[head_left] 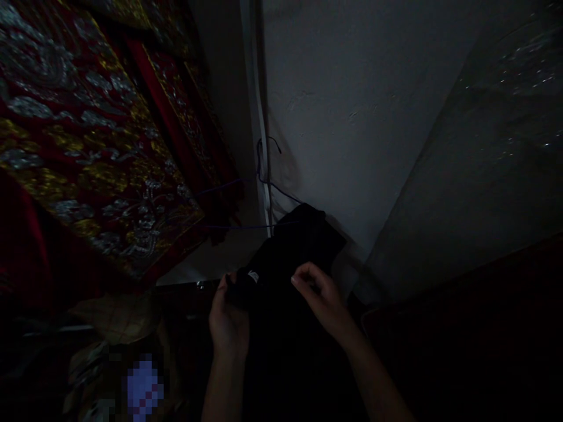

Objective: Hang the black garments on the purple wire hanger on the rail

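Observation:
A black garment (303, 240) hangs from a thin dark cord by the wall corner; its exact kind is lost in the dark. It bears a small pale mark (253, 275). My left hand (229, 319) is closed on a bunched edge of the black garment, just left of that mark. In front of the cloth, my right hand (319, 293) has its thumb and index finger curled together. Whether a bit of fabric sits between those fingertips is too dark to make out.
Red cloth with gold and silver embroidery (101, 140) hangs on the left. The cord (285, 192) is tied around a pale pipe or cable (263, 117) at the corner. A plain wall (352, 88) stands behind, with shiny plastic sheeting (505, 129) at right. Blurred clutter (118, 316) lies lower left.

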Tool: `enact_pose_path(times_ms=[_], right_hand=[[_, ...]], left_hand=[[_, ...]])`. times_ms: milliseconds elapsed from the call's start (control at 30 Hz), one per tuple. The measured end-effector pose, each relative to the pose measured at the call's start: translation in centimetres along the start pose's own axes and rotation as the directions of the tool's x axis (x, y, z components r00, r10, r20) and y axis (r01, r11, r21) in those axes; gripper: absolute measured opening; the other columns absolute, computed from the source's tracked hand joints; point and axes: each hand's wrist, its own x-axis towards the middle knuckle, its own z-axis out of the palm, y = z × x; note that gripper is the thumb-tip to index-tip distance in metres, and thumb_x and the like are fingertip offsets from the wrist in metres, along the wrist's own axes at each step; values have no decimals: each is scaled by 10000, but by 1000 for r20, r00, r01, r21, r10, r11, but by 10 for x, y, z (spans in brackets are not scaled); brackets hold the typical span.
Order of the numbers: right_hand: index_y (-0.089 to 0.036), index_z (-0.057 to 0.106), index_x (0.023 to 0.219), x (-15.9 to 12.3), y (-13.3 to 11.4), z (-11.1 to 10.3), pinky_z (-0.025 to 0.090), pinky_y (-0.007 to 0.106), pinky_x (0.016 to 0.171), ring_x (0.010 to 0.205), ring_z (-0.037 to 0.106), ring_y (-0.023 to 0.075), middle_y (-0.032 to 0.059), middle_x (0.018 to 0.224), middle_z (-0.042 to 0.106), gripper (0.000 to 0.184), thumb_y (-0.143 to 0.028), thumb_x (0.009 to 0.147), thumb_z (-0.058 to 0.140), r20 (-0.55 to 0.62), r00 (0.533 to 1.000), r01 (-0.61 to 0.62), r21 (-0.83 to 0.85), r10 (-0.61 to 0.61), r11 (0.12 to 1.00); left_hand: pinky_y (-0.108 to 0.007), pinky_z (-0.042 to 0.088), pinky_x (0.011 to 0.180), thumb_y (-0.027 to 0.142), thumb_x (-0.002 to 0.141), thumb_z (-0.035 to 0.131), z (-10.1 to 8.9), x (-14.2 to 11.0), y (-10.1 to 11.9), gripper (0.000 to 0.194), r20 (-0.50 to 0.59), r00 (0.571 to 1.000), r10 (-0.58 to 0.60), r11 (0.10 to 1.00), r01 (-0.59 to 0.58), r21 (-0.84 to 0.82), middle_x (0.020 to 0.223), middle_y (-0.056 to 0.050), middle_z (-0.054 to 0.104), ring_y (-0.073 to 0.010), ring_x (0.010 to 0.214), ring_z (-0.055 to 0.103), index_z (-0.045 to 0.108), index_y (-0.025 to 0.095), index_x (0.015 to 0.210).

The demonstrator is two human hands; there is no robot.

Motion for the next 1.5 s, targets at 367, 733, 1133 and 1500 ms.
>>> enact_pose_path(times_ms=[367,733,1133,1500], right_hand=[[-164,667,1002,-3,-30,13,519,296,738,822,629,189,29,909,683,254,-373,858,660,623,775,-149,18,105,989],[-201,709,1008,73,-69,-36,400,263,562,584,563,159,-4,697,659,323,-157,749,522,100,949,316,-333,-299,889],[-205,655,715,139,-7,-29,479,314,634,686,625,227,39,658,636,389,-529,842,481,90,988,145,-337,-122,930],[-184,547,544,118,-55,-65,274,255,496,508,433,116,-25,504,435,399,-458,830,593,112,952,300,-532,-285,792]], left_hand=[[-335,461,969,589,981,496,18,13,28,408,460,887,-31,969,-85,230,1066,-59,647,-232,1072,597,690,231,1013],[-443,393,1152,553,984,499,-41,16,-19,445,643,651,-404,644,-297,705,1306,-103,697,-304,1260,587,744,213,1133],[-397,506,1043,654,730,753,-77,2,30,712,350,805,-478,661,68,747,1334,-93,689,-322,1231,625,669,215,1284],[-379,508,942,586,921,510,-85,91,66,436,426,876,-227,336,-340,878,1102,-109,729,-275,1028,681,725,209,873]])
